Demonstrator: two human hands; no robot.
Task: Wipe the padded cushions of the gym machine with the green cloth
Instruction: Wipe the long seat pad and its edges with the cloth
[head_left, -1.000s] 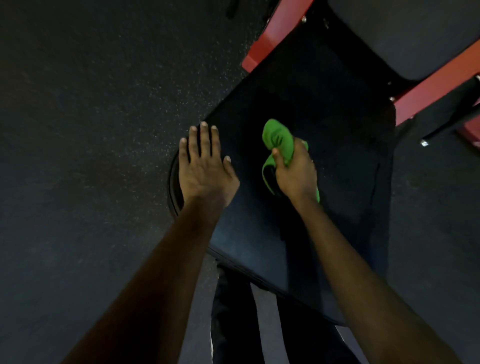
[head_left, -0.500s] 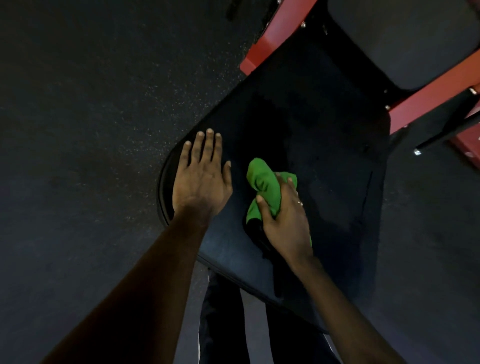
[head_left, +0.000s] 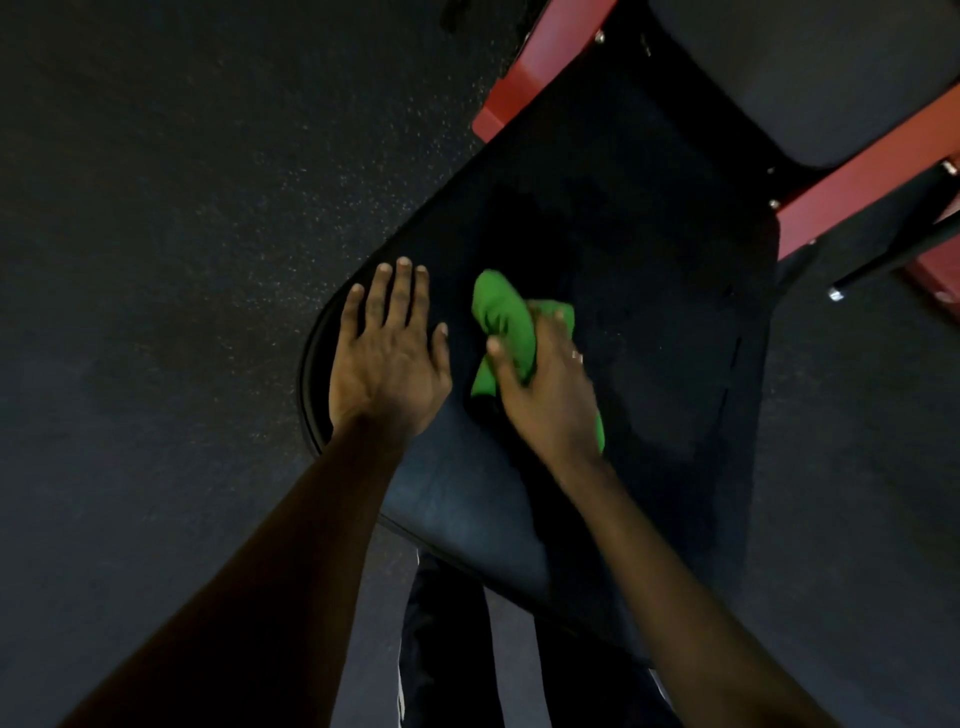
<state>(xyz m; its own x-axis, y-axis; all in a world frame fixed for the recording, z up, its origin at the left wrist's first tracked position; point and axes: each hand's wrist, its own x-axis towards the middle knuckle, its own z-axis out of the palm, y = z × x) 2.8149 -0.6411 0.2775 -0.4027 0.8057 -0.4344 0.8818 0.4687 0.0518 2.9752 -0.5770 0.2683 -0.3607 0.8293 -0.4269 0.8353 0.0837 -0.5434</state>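
Observation:
A black padded seat cushion fills the middle of the head view. My right hand grips a bunched green cloth and presses it onto the cushion near its centre. My left hand lies flat, fingers straight, on the cushion's left rounded edge, just left of the cloth. A second dark pad sits at the top right, partly cut off by the frame.
Red frame bars of the machine run across the top and right. A black rod with a metal tip juts out at the right. Speckled dark rubber floor surrounds the seat. My dark trouser legs show below the cushion.
My right hand with the cloth slid toward me across the cushion, then held near the centre. My left hand stayed flat on the left edge.

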